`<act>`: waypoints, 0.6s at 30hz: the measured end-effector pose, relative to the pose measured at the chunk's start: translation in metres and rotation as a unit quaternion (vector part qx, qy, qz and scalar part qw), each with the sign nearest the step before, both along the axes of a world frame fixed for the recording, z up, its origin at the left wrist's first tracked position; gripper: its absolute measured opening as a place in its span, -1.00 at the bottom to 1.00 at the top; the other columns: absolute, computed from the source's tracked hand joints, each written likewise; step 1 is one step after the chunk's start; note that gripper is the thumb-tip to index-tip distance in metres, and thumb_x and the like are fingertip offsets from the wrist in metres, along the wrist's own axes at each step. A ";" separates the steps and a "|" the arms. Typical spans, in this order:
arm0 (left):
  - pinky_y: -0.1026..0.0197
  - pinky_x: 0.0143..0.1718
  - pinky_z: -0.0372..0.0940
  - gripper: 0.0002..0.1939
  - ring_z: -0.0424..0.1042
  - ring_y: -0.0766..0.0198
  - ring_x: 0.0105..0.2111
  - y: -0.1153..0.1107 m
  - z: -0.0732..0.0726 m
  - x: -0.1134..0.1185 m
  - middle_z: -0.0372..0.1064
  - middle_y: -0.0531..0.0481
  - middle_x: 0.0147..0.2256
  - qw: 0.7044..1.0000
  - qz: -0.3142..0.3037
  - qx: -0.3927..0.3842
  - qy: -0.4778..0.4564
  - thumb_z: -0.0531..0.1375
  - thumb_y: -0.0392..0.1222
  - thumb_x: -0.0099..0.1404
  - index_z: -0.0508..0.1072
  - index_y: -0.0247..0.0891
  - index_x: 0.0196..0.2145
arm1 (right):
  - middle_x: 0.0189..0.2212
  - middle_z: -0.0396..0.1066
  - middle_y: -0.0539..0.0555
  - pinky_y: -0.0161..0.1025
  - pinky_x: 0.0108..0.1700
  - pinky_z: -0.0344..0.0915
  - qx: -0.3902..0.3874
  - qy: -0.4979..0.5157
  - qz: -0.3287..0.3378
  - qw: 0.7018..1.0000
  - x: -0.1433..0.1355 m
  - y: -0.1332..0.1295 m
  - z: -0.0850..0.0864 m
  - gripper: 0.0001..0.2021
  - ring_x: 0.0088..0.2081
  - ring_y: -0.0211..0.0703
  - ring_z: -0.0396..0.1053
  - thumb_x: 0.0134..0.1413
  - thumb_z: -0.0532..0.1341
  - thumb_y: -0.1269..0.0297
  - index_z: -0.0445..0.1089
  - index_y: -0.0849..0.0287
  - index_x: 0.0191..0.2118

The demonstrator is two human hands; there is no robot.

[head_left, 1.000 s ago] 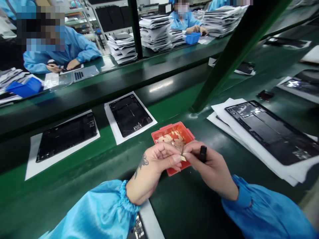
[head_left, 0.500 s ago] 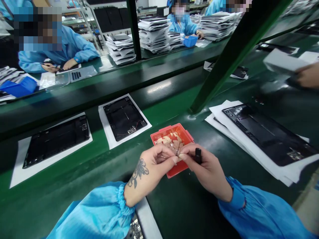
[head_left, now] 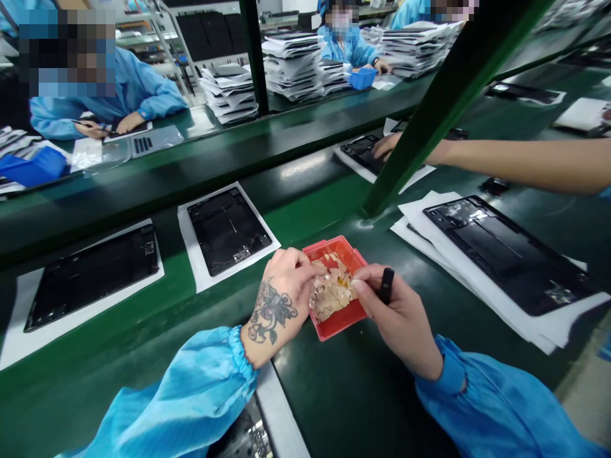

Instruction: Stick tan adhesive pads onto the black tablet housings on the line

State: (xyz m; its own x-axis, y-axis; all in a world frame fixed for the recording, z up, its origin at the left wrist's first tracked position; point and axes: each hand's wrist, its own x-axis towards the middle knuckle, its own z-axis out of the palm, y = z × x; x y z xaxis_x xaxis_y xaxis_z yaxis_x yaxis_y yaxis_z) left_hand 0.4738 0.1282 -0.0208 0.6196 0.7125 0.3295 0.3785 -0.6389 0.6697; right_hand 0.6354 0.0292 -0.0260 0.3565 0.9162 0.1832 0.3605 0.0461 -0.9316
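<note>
A small red tray (head_left: 344, 319) filled with several tan paper pieces (head_left: 331, 287) sits on the dark green bench in front of me. My left hand (head_left: 279, 302), tattooed on its back, rests at the tray's left rim with its fingertips among the pieces. My right hand (head_left: 396, 315) is at the tray's right side, gripping a black tool (head_left: 386, 284) whose tip touches the pieces. Both arms wear blue sleeves.
Two black tablet back covers on white sheets (head_left: 228, 230) (head_left: 90, 267) lie on the green belt. A larger one (head_left: 510, 251) lies on paper at right. A green post (head_left: 429, 108) slants up. Another person's bare arm (head_left: 520, 162) reaches across to a cover (head_left: 363, 151). Workers sit opposite.
My left hand let go of the pinched piece and turned palm-down into the tray. The covers on the belt shifted left. Another person's arm has reached in from the right.
</note>
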 end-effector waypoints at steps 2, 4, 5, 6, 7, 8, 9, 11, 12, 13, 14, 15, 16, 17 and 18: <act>0.11 -0.16 0.18 -0.69 0.27 0.18 -0.22 -0.001 0.000 -0.001 0.36 -0.07 -0.28 0.999 -0.020 -0.014 -0.024 0.03 -0.37 0.33 0.49 -0.19 -0.09 | -0.38 0.33 0.01 -0.29 -0.33 0.25 -0.005 0.010 0.011 1.000 -0.001 0.000 0.001 -0.93 -0.34 -0.23 0.32 0.21 0.15 0.29 0.30 0.16 -0.29; 0.12 -0.11 0.20 -0.70 0.31 0.19 -0.18 -0.002 0.004 -0.002 0.40 -0.07 -0.24 0.995 -0.036 -0.074 -0.060 0.04 -0.30 0.36 0.47 -0.17 -0.04 | -0.41 0.32 0.00 -0.29 -0.35 0.25 -0.004 0.021 0.022 1.000 -0.002 0.000 0.002 -0.93 -0.36 -0.23 0.31 0.20 0.15 0.30 0.30 0.16 -0.30; 0.14 -0.09 0.21 -0.72 0.33 0.19 -0.16 -0.003 0.006 -0.002 0.42 -0.06 -0.21 0.988 -0.045 -0.125 -0.078 0.07 -0.25 0.36 0.47 -0.17 -0.04 | -0.42 0.31 0.00 -0.29 -0.36 0.25 -0.002 0.025 0.030 0.999 -0.002 0.000 0.002 -0.93 -0.36 -0.22 0.31 0.20 0.16 0.30 0.30 0.16 -0.30; 0.16 -0.09 0.23 -0.75 0.35 0.20 -0.16 -0.004 0.009 -0.003 0.43 -0.06 -0.19 0.977 -0.054 -0.185 -0.091 0.11 -0.21 0.34 0.48 -0.18 -0.07 | -0.43 0.30 -0.01 -0.29 -0.37 0.24 0.003 0.029 0.038 0.999 -0.002 0.000 0.003 -0.94 -0.36 -0.22 0.31 0.20 0.16 0.31 0.31 0.15 -0.30; 0.18 -0.10 0.24 -0.78 0.37 0.22 -0.18 -0.006 0.011 -0.003 0.44 -0.06 -0.19 0.962 -0.060 -0.248 -0.102 0.16 -0.18 0.30 0.50 -0.21 -0.12 | -0.44 0.29 -0.01 -0.29 -0.37 0.24 0.007 0.030 0.047 0.998 -0.002 0.000 0.003 -0.95 -0.36 -0.22 0.31 0.20 0.16 0.31 0.31 0.14 -0.30; 0.21 -0.15 0.26 -0.81 0.39 0.24 -0.23 -0.007 0.014 -0.003 0.44 -0.05 -0.22 0.942 -0.063 -0.308 -0.113 0.21 -0.17 0.26 0.51 -0.24 -0.18 | -0.45 0.28 -0.01 -0.30 -0.38 0.24 0.010 0.029 0.056 0.998 -0.002 0.000 0.002 -0.95 -0.37 -0.22 0.31 0.20 0.16 0.32 0.31 0.14 -0.30; 0.24 -0.21 0.28 -0.84 0.39 0.26 -0.29 -0.008 0.016 -0.002 0.43 -0.03 -0.27 0.922 -0.066 -0.362 -0.123 0.25 -0.17 0.22 0.50 -0.27 -0.25 | -0.45 0.27 -0.02 -0.30 -0.39 0.24 0.011 0.027 0.062 0.998 -0.002 0.000 0.002 -0.95 -0.39 -0.24 0.30 0.20 0.16 0.32 0.32 0.14 -0.29; 0.27 -0.29 0.27 -0.87 0.37 0.32 -0.38 -0.011 0.018 -0.002 0.39 0.01 -0.38 0.890 -0.066 -0.428 -0.146 0.28 -0.19 0.17 0.45 -0.31 -0.37 | -0.43 0.30 -0.02 -0.30 -0.41 0.24 0.014 0.016 0.055 0.998 -0.002 -0.001 0.001 -0.97 -0.45 -0.27 0.28 0.20 0.17 0.32 0.32 0.13 -0.26; 0.29 -0.31 0.27 -0.87 0.35 0.34 -0.40 -0.012 0.019 -0.002 0.37 0.02 -0.40 0.881 -0.066 -0.442 -0.156 0.28 -0.20 0.17 0.43 -0.31 -0.40 | -0.40 0.32 -0.01 -0.30 -0.42 0.25 0.020 0.006 0.044 0.999 -0.002 -0.001 0.001 -0.97 -0.46 -0.28 0.28 0.19 0.18 0.32 0.32 0.13 -0.24; 0.29 -0.31 0.27 -0.87 0.35 0.35 -0.40 -0.013 0.020 -0.002 0.36 0.03 -0.41 0.876 -0.066 -0.448 -0.164 0.27 -0.21 0.18 0.41 -0.32 -0.41 | -0.38 0.34 0.00 -0.30 -0.41 0.25 0.028 -0.009 0.034 0.999 -0.002 -0.002 0.001 -0.97 -0.45 -0.27 0.29 0.19 0.18 0.33 0.32 0.12 -0.24; 0.29 -0.30 0.27 -0.88 0.34 0.36 -0.40 -0.014 0.020 -0.002 0.36 0.03 -0.41 0.876 -0.065 -0.446 -0.169 0.26 -0.22 0.19 0.41 -0.32 -0.40 | -0.36 0.36 0.01 -0.29 -0.40 0.27 0.038 -0.027 0.029 0.998 -0.002 -0.002 0.001 -0.97 -0.43 -0.27 0.32 0.18 0.19 0.34 0.34 0.12 -0.24; 0.29 -0.30 0.27 -0.90 0.34 0.35 -0.40 -0.014 0.020 -0.002 0.36 0.03 -0.40 0.880 -0.063 -0.439 -0.170 0.25 -0.23 0.19 0.42 -0.32 -0.38 | -0.34 0.37 0.01 -0.28 -0.36 0.29 0.047 -0.046 0.031 0.997 -0.002 -0.003 0.001 -0.97 -0.40 -0.25 0.35 0.18 0.19 0.36 0.35 0.12 -0.25; 0.29 -0.29 0.27 -0.91 0.35 0.34 -0.38 -0.015 0.021 -0.002 0.37 0.02 -0.39 0.886 -0.063 -0.427 -0.169 0.24 -0.24 0.20 0.43 -0.32 -0.36 | -0.33 0.39 0.02 -0.27 -0.32 0.31 0.055 -0.065 0.039 0.996 -0.002 -0.003 0.002 -0.97 -0.36 -0.23 0.38 0.18 0.19 0.37 0.37 0.12 -0.26; 0.28 -0.27 0.28 -0.92 0.36 0.33 -0.36 -0.015 0.021 -0.002 0.38 0.00 -0.37 0.895 -0.064 -0.410 -0.164 0.23 -0.24 0.21 0.45 -0.31 -0.34 | -0.32 0.40 0.02 -0.26 -0.28 0.34 0.060 -0.082 0.050 0.994 -0.003 -0.004 0.002 -0.95 -0.32 -0.21 0.40 0.19 0.19 0.39 0.39 0.11 -0.25; 0.27 -0.25 0.28 -0.92 0.37 0.31 -0.33 -0.015 0.021 -0.002 0.39 -0.02 -0.34 0.906 -0.066 -0.388 -0.156 0.22 -0.25 0.22 0.47 -0.31 -0.33 | -0.31 0.42 0.02 -0.24 -0.23 0.36 0.064 -0.094 0.058 0.992 -0.003 -0.004 0.002 -0.92 -0.27 -0.19 0.42 0.18 0.19 0.40 0.40 0.10 -0.23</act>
State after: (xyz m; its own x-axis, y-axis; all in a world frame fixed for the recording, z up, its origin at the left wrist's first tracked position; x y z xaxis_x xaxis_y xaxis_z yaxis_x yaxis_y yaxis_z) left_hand 0.4715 0.1132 -0.0002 0.6789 0.7313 -0.0653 0.0473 0.0452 0.9979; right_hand 0.6325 0.0254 -0.0240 0.1990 0.9140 0.3535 0.5134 0.2100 -0.8320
